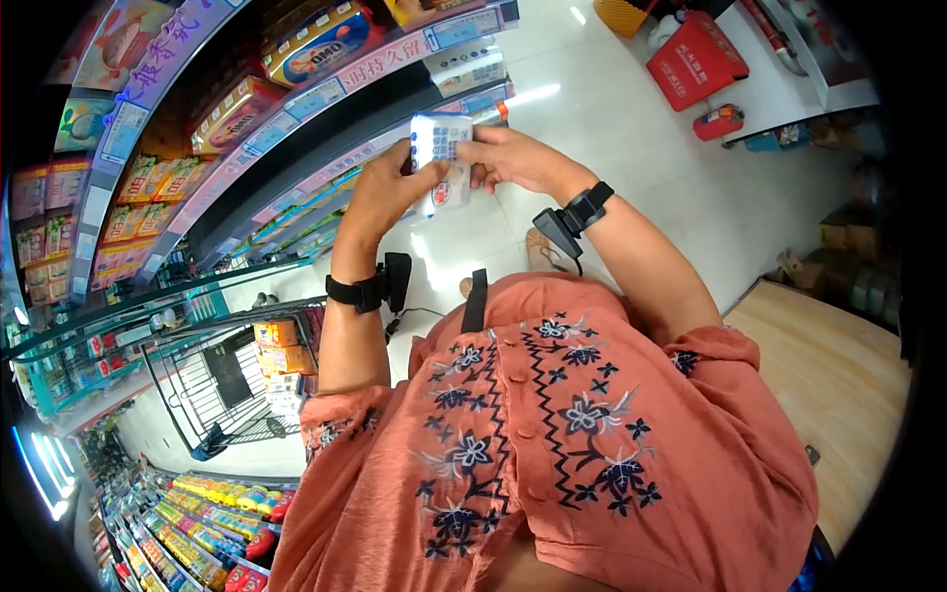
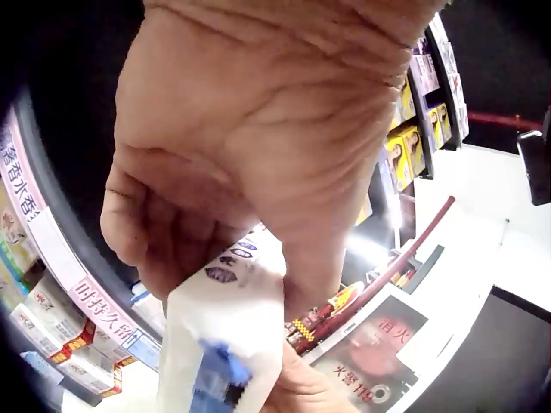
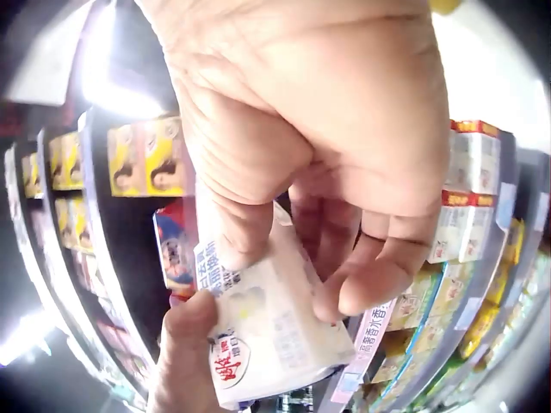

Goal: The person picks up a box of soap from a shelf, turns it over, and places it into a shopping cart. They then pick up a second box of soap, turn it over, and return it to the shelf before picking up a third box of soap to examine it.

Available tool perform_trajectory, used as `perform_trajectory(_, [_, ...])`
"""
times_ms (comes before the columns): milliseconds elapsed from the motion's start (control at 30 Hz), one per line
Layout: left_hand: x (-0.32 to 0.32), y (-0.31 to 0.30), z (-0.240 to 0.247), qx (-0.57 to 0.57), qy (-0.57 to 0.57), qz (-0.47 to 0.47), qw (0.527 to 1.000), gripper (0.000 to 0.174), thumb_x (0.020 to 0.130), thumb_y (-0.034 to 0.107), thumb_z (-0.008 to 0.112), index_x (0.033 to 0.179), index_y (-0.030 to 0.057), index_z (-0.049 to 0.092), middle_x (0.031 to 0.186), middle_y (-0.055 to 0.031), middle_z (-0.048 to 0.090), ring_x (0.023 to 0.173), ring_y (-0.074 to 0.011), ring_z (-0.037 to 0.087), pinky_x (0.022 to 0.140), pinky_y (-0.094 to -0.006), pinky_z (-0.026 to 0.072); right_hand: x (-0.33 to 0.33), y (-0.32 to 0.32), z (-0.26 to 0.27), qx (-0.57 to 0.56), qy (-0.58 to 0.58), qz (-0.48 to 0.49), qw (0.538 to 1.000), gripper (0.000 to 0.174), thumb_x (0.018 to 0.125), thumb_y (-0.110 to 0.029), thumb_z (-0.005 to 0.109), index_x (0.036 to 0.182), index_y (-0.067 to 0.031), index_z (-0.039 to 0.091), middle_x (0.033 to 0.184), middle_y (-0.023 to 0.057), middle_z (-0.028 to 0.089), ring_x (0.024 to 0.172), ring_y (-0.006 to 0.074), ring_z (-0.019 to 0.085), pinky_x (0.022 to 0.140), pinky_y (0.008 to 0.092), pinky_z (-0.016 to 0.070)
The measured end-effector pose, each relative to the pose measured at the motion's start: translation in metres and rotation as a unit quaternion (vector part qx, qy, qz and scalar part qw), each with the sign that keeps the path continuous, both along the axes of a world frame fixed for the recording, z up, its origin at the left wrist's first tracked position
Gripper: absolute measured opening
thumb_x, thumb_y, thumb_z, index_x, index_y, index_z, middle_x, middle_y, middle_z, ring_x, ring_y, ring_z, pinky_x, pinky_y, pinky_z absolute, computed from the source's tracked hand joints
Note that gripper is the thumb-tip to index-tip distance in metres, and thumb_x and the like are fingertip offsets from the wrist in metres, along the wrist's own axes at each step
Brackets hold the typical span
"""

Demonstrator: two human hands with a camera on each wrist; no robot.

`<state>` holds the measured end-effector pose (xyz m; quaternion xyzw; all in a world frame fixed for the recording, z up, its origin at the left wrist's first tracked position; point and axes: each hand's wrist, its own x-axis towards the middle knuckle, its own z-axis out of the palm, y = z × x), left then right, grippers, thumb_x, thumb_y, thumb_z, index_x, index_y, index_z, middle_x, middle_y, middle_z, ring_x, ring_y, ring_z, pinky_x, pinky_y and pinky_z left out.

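A white package with blue and red print is held up between both hands in front of the shelves. My left hand grips its left side, the thumb across the printed face. From the other side my right hand pinches it, thumb on the face. In the left wrist view the package shows a blue patch, with the left hand curled round one end. The right wrist view shows the package with a red logo, under the right hand's thumb and fingers.
Shelves with boxed goods rise at the left and ahead. A wire cart holding orange and white packs stands lower left. A red box and a red container are at upper right, a wooden surface at right.
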<state>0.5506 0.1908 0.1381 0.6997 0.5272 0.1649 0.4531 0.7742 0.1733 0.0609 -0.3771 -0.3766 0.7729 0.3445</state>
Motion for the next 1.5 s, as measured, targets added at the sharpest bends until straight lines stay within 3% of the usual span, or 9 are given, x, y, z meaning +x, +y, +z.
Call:
perform_trajectory(67, [0.006,-0.003,0.002,0.009,-0.018,0.009,1.0,0.048,0.083,0.041,0.078,0.102,-0.0023,0.068,0.082,-0.011,0.069,0.074,-0.0171,0.063,0.069,-0.0318,0.0501,0.009,-0.001,-0.016,-0.049,0.114,0.003,0.992,0.05,0.099,-0.034,0.065,0.139,-0.0097,0.049,0.118,0.0058,0.064,0.095,0.0187,0.065,0.072,0.0303,0.0543])
perform_trajectory(233, [0.012,-0.021,-0.014,0.009,-0.128,-0.032,0.991,0.059,0.086,0.031,0.079,0.129,-0.0012,0.055,0.109,-0.0095,0.065,0.099,-0.0163,0.061,0.084,-0.0295,0.0499,0.019,-0.007,-0.039,-0.077,0.224,-0.028,0.971,0.048,0.098,-0.035,0.065,0.138,-0.0134,0.049,0.126,0.0084,0.062,0.109,0.0247,0.062,0.086,0.0384,0.0556])
perform_trajectory(567, [0.023,-0.036,-0.013,0.039,-0.027,0.031,0.998,0.06,0.086,0.032,0.078,0.13,-0.0022,0.055,0.101,-0.0103,0.064,0.086,-0.0152,0.057,0.075,-0.0287,0.0489,0.016,-0.018,-0.042,-0.09,0.267,-0.051,0.958,0.047,0.099,-0.034,0.064,0.138,-0.0128,0.05,0.13,0.0081,0.06,0.117,0.0257,0.059,0.101,0.0423,0.0502])
perform_trajectory(700, [0.017,-0.023,-0.056,0.053,-0.085,0.055,0.993,0.051,0.089,0.029,0.075,0.127,-0.0018,0.058,0.09,-0.0056,0.061,0.074,-0.0118,0.053,0.066,-0.0267,0.0459,0.02,-0.019,-0.04,-0.091,0.236,-0.074,0.965,0.045,0.099,-0.03,0.064,0.136,-0.0084,0.05,0.129,0.0093,0.061,0.114,0.0255,0.062,0.099,0.0421,0.0524])
perform_trajectory(800, [0.017,-0.013,-0.059,0.054,-0.036,0.034,0.997,0.05,0.091,0.028,0.074,0.129,-0.0007,0.057,0.088,-0.005,0.061,0.078,-0.012,0.055,0.069,-0.0267,0.0472,0.027,-0.015,-0.041,-0.072,0.193,-0.109,0.973,0.045,0.099,-0.026,0.065,0.135,-0.0044,0.05,0.126,0.0101,0.061,0.11,0.0248,0.064,0.096,0.0404,0.0546])
perform_trajectory(900, [0.025,0.0,-0.06,0.072,-0.026,0.032,0.997,0.049,0.091,0.025,0.074,0.129,0.0,0.057,0.09,-0.0052,0.062,0.082,-0.0132,0.057,0.073,-0.0279,0.0493,0.037,-0.007,-0.038,-0.034,0.111,-0.166,0.979,0.05,0.097,-0.023,0.067,0.137,-0.0009,0.047,0.123,0.0113,0.062,0.107,0.024,0.065,0.091,0.0384,0.0566])
perform_trajectory(1067, [0.042,0.034,-0.087,0.187,-0.062,0.018,0.98,0.048,0.09,0.022,0.075,0.129,0.0018,0.056,0.111,-0.0147,0.061,0.097,-0.0195,0.059,0.084,-0.0323,0.0497,0.05,0.008,-0.021,0.044,-0.026,-0.235,0.971,0.064,0.093,-0.021,0.071,0.143,0.0052,0.04,0.12,0.015,0.061,0.104,0.0241,0.066,0.084,0.0357,0.0584])
perform_trajectory(1267, [0.064,0.062,-0.106,0.178,-0.117,0.05,0.976,0.043,0.092,0.015,0.074,0.126,-0.0002,0.053,0.114,-0.0171,0.065,0.105,-0.0203,0.062,0.091,-0.0335,0.0511,0.059,0.028,-0.015,0.09,-0.137,-0.201,0.966,0.066,0.094,-0.027,0.065,0.149,-0.0021,0.039,0.114,0.0154,0.063,0.101,0.0219,0.066,0.082,0.0326,0.0573])
perform_trajectory(1500, [0.077,0.068,-0.105,0.241,-0.058,0.109,0.963,0.044,0.09,0.013,0.076,0.127,0.0005,0.055,0.117,-0.0185,0.06,0.105,-0.0244,0.062,0.091,-0.0362,0.0526,0.064,0.049,-0.029,0.1,-0.192,-0.206,0.954,0.059,0.093,-0.027,0.066,0.143,-0.0023,0.048,0.113,0.0124,0.066,0.097,0.0181,0.065,0.076,0.0294,0.056])
